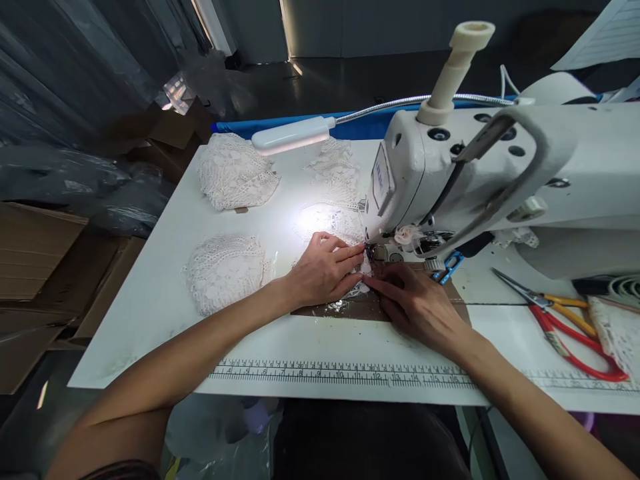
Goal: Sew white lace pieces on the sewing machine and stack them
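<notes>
Extending front-to-back, white lace (330, 219) lies beneath flattened left grip (325, 268); right grip (423, 303), closure unclear.

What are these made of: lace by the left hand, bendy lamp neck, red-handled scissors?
Lace: thin fabric, openwork pattern; cotton or synthetic, can't tell.
Lamp neck: likely metal, bright ribbed highlights.
Red-handled scissors: blades look like steel, greyish; handles smooth, maybe plastic or coated metal.

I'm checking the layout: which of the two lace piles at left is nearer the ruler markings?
The near-left pile, closest to the ruler markings; the far-left pile lies behind it, toward the far edge of the table.
</notes>
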### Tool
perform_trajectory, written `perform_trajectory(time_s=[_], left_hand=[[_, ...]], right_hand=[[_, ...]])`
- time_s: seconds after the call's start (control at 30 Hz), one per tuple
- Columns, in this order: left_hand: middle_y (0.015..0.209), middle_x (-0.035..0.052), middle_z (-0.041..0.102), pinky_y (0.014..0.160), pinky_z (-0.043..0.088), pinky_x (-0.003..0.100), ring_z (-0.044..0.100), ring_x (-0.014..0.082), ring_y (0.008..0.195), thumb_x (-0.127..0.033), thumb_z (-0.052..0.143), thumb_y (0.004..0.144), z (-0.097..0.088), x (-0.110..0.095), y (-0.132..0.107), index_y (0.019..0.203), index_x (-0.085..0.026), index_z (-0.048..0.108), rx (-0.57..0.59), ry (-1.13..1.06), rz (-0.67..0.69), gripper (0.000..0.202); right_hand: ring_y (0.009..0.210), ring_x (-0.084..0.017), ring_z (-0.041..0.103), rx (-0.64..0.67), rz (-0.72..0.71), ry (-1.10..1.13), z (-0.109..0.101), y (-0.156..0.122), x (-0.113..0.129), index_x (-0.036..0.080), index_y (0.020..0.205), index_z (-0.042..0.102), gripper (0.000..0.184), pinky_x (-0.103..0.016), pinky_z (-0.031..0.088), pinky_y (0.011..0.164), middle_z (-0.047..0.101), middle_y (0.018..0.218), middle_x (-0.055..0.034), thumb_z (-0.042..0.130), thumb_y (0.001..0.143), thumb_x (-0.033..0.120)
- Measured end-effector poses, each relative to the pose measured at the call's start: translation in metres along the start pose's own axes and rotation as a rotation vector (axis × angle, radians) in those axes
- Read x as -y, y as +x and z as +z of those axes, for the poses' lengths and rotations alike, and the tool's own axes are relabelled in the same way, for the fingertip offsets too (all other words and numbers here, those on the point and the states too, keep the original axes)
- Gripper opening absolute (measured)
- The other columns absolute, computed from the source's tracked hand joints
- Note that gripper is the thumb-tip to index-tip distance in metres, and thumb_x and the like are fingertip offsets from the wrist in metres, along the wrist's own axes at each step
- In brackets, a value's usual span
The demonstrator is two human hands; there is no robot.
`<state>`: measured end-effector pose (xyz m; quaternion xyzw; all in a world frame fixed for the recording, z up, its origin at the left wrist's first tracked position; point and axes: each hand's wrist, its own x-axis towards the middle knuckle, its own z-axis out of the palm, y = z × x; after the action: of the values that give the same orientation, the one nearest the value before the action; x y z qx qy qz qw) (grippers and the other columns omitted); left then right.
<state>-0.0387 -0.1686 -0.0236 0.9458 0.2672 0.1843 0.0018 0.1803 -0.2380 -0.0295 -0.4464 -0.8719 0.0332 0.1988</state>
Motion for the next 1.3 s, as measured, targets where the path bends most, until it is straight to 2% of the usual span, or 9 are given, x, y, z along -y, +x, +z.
perform_trajectory(time_s=[0.2, 0.47, 0.63, 0.83, 1.07, 1.3], left_hand=[[0.126, 0.0083, 0.062, 0.094, 0.038, 0.048, 0.058, 0.024, 0.1, -0.031, 0.046, 0.097, 0.0019, -0.0014, -0.0008, 0.115, -0.015, 0.062, -0.041, 0.007, 0.006, 0.029], [0.127, 0.0083, 0.062, 0.091, 0.039, 0.047, 0.058, 0.024, 0.099, -0.032, 0.046, 0.096, 0.0047, -0.0012, -0.0009, 0.114, -0.014, 0.062, -0.053, 0.005, 0.002, 0.03], [0.126, 0.0075, 0.062, 0.094, 0.039, 0.048, 0.058, 0.0236, 0.099, -0.033, 0.046, 0.096, 0.0051, -0.0004, -0.0004, 0.113, -0.016, 0.062, -0.05, -0.008, 0.001, 0.029], [0.125, 0.0054, 0.064, 0.101, 0.036, 0.052, 0.058, 0.0229, 0.1, -0.034, 0.044, 0.097, 0.0035, 0.0002, 0.0001, 0.114, -0.019, 0.063, -0.031, -0.007, -0.006, 0.03], [0.126, 0.005, 0.062, 0.109, 0.026, 0.063, 0.056, 0.0244, 0.108, -0.034, 0.043, 0.097, 0.0027, 0.0005, -0.0014, 0.115, -0.019, 0.062, -0.001, -0.014, 0.005, 0.03], [0.125, 0.007, 0.062, 0.108, 0.027, 0.064, 0.057, 0.0249, 0.107, -0.034, 0.044, 0.097, 0.0027, -0.0021, -0.0009, 0.118, -0.019, 0.061, 0.0, 0.016, 0.002, 0.031]], right_hand=[[0.084, -0.023, 0.058, 0.001, 0.005, 0.01, 0.0005, 0.0003, -0.0004, 0.022, 0.119, 0.066, 0.037, -0.039, 0.052, 0.07, 0.059, 0.102, -0.0126, 0.046, 0.089, 0.014], [0.087, -0.024, 0.059, -0.009, 0.004, 0.017, 0.0011, -0.0001, -0.0008, 0.022, 0.119, 0.066, 0.037, -0.04, 0.053, 0.073, 0.059, 0.102, -0.0129, 0.047, 0.089, 0.014], [0.086, -0.024, 0.059, -0.016, 0.015, 0.045, 0.0034, -0.0007, -0.0019, 0.022, 0.119, 0.066, 0.036, -0.041, 0.053, 0.073, 0.06, 0.102, -0.0125, 0.046, 0.091, 0.017], [0.084, -0.023, 0.059, -0.015, 0.034, 0.059, 0.0076, -0.0032, -0.0032, 0.026, 0.122, 0.065, 0.037, -0.039, 0.053, 0.069, 0.059, 0.104, -0.0117, 0.046, 0.091, 0.021], [0.087, -0.023, 0.06, -0.008, 0.066, 0.082, 0.0058, -0.0023, -0.0021, 0.026, 0.119, 0.067, 0.035, -0.039, 0.052, 0.073, 0.058, 0.103, -0.0116, 0.045, 0.092, 0.024], [0.089, -0.021, 0.061, 0.0, 0.096, 0.158, 0.0078, -0.0038, -0.0046, 0.029, 0.121, 0.065, 0.036, -0.038, 0.053, 0.077, 0.058, 0.104, -0.0084, 0.046, 0.091, 0.022]])
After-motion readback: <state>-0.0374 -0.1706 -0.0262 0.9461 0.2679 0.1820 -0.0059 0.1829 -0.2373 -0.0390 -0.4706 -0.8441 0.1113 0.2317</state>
